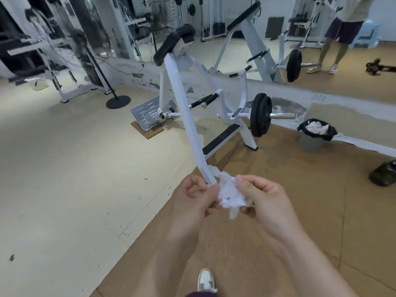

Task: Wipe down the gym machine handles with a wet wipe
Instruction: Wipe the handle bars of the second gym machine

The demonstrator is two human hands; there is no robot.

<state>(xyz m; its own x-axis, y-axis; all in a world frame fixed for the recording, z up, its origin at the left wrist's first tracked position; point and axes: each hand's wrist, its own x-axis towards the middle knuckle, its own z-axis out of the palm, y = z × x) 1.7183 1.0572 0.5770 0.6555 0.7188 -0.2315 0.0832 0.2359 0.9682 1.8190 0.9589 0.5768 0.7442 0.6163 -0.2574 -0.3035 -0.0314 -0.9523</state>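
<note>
Both your hands are raised in front of you with the crumpled white wet wipe [230, 196] between them. Your left hand [192, 200] pinches its left side, fingers curled in towards the palm. Your right hand [263, 202] grips its right side, thumb on top and fingers curled underneath. A loose tail of the wipe hangs below your fingers.

The wipe sits right at the near, lower end of the white square-tube frame bar [184, 108] of the gym machine; you cannot tell from here whether it touches the bar. That bar rises away from you to the black padded chest rest [173, 45]. The black rubber-gripped handles [204, 101] are farther back, well apart from the wipe, near the two black weight plates [260, 114].

Right of the plates, at the far edge of the brown cork-coloured floor mat [321, 200], stands a grey bin with a black liner [310, 144] holding crumpled white paper. A dark jug [383, 173] sits at the mat's right edge. A wall mirror [353, 82] runs behind the machine. On the cream floor [64, 168] to the left stands a black round fan base [117, 101]. Your pale shoe [205, 279] is on the mat below your hands.
</note>
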